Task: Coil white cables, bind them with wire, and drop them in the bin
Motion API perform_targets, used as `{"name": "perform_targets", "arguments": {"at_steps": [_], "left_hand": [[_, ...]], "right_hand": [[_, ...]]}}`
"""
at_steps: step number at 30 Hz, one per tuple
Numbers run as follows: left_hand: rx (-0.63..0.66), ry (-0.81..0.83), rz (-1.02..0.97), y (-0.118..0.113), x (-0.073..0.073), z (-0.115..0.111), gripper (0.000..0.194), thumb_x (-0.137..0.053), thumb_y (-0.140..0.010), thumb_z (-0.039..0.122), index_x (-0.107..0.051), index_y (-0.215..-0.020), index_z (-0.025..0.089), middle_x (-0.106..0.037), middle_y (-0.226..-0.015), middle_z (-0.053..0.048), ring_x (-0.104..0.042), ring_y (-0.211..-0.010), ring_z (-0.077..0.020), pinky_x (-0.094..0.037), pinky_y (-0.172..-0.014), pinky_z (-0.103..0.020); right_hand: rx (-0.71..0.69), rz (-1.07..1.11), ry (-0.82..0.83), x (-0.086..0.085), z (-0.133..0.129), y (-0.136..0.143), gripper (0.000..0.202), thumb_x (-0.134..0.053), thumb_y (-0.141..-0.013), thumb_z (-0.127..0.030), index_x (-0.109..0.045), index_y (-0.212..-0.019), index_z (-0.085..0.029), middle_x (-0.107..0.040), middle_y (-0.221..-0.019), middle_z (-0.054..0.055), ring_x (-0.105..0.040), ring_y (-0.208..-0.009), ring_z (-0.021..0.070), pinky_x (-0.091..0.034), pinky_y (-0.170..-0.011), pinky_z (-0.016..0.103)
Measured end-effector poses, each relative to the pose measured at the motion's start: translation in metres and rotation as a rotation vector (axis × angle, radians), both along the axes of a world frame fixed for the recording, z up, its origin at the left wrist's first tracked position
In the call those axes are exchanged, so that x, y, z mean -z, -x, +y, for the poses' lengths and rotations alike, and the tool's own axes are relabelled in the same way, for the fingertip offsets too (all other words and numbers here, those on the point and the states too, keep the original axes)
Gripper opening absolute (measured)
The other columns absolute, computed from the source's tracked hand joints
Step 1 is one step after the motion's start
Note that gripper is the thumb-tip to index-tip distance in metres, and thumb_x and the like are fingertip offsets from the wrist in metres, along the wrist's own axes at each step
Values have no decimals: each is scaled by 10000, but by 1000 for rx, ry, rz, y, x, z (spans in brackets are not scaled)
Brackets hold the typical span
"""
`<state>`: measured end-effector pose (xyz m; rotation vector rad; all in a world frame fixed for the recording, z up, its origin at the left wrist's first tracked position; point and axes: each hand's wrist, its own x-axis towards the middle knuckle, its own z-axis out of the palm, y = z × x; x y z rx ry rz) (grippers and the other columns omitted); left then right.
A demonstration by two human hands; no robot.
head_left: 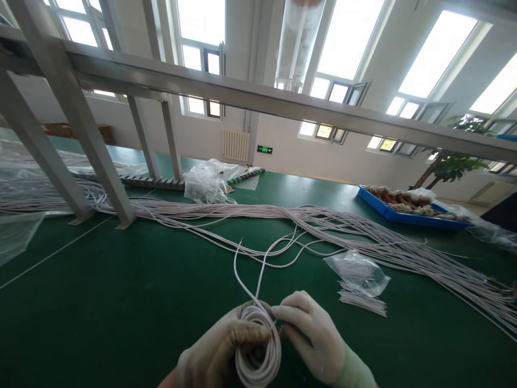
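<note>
Gripping a white cable coil (258,345), both gloved hands (left (220,353), right (311,337)); green table (121,302) beneath

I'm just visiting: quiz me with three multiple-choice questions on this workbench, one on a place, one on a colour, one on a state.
1. Where is the blue tray?
A. far right of the table
B. under the hands
C. on the floor

2. What colour is the table top?
A. red
B. green
C. white

3. How is the cable in the hands?
A. cut in pieces
B. stretched straight
C. wound in a coil

Answers: 1 A, it sits near the potted plant. 2 B, green all over. 3 C, left hand grips the loops while right hand pinches them.
</note>
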<state>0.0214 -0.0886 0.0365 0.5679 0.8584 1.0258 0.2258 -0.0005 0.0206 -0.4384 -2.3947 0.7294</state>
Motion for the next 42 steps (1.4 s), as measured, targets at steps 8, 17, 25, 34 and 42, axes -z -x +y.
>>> {"name": "perform_targets", "arguments": {"at_steps": [8, 17, 25, 34, 42], "left_hand": [[60, -27, -118, 9, 10, 6, 327, -828, -756, 267, -655, -1005, 146, -660, -957, -55, -609, -873, -208, -448, -903, -388], [51, 47, -64, 8, 5, 2, 525, -876, -693, 344, -616, -1110, 158, -666, -1012, -63, -620, -929, -245, -432, -974, -442], [57, 1, 122, 9, -24, -4, 600, -930, -491, 521, -671, -912, 181, -663, -904, -56, -566, -900, -263, -418, -971, -447], [-25, -108, 149, 7, -14, 1, 530, -783, -764, 524, -603, -1086, 143, -643, -1058, -104, -597, -1007, -284, -464, -971, -458], [-9, -364, 729, 8, -13, -2, 343, -659, -879, 487, -661, -1085, 213, -662, -1111, -97, -612, -1031, -306, -494, -884, -431]], "right_hand": [[68, -77, -180, -5, -8, 3, 244, -496, -951, -127, -585, -1153, -232, -575, -952, 64, -510, -785, 224, -441, -681, 379], [161, -170, -514, 0, -5, 11, 147, -508, -878, -83, -528, -811, -212, -530, -771, 24, -417, -644, 174, -308, -590, 317], [-31, -355, -584, -17, -6, 10, 180, -472, -891, -116, -498, -741, -213, -515, -694, 28, -377, -597, 178, -283, -588, 350], [213, -134, 358, -11, -12, 20, 198, -482, -839, -243, -465, -645, -210, -487, -655, -3, -459, -607, 151, -336, -557, 280], [303, -3, 1358, 24, -4, 39, 367, -636, -731, -419, -356, -563, -253, -259, -438, -113, -210, -357, 70, -201, -372, 238]]}}
